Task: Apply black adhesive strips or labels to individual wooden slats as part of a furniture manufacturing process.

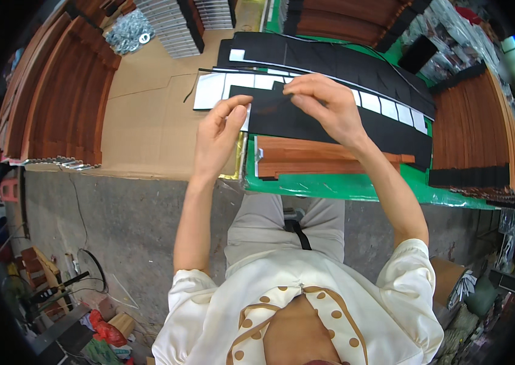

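My left hand [216, 137] is raised over the left end of a flat black sheet [342, 125], thumb and fingertips drawn together by its edge. What they pinch, if anything, is hard to make out. My right hand [330, 109] is closed in a pinch above the same sheet, near a small dark tab; the thing in its fingertips is too small to name. Behind the hands lies a strip of white rectangles [209, 91] edged in black, which the right hand partly covers. A brown wood-grain panel [324, 157] rests at the table's near edge.
More black sheets [330, 55] lie further back, crossed by a thin cable. Stacks of brown slats stand at the left [66, 97] and right [470, 128]. A pile of metal rings [131, 31] sits on the cardboard [142, 115]. Green covering [330, 187] lines the table.
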Action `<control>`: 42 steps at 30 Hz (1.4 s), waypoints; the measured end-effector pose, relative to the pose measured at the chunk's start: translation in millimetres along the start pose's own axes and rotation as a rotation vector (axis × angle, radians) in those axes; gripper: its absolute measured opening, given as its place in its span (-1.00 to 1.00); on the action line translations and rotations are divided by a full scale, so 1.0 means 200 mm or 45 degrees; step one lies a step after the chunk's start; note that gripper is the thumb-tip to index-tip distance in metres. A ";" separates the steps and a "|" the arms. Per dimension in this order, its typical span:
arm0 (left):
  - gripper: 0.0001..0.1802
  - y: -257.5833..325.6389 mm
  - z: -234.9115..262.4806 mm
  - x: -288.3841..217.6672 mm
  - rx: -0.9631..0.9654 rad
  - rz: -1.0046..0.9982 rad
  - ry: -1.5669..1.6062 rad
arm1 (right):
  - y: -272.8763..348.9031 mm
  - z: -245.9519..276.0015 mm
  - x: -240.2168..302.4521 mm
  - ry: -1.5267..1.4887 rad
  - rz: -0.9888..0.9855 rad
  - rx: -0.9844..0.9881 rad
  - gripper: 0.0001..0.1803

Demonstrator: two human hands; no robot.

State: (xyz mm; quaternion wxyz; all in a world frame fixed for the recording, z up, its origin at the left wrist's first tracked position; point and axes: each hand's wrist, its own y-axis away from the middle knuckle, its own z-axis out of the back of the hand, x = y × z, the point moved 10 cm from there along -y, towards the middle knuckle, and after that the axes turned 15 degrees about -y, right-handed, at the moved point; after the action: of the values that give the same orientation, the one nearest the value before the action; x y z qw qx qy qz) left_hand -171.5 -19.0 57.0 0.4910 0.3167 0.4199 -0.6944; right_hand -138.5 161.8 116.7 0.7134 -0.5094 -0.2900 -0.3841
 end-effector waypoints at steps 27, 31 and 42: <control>-0.67 0.48 -0.49 -0.80 0.237 -1.067 -0.529 | 0.74 0.50 0.33 0.254 0.012 -0.116 -0.68; -0.64 0.54 -0.62 -0.88 0.284 -1.160 -0.516 | 0.79 0.43 0.39 0.601 0.056 -0.092 -0.70; -0.62 0.60 -0.96 -0.91 0.622 -1.073 -0.192 | 1.16 0.65 0.10 0.048 -0.456 -0.261 -0.73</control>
State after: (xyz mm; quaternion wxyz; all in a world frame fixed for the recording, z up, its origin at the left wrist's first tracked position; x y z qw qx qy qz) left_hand 5.5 207.9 93.4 0.1078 0.1740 0.2995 -0.9319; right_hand 64.4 323.8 56.3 0.5834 -0.5124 -0.3217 -0.5418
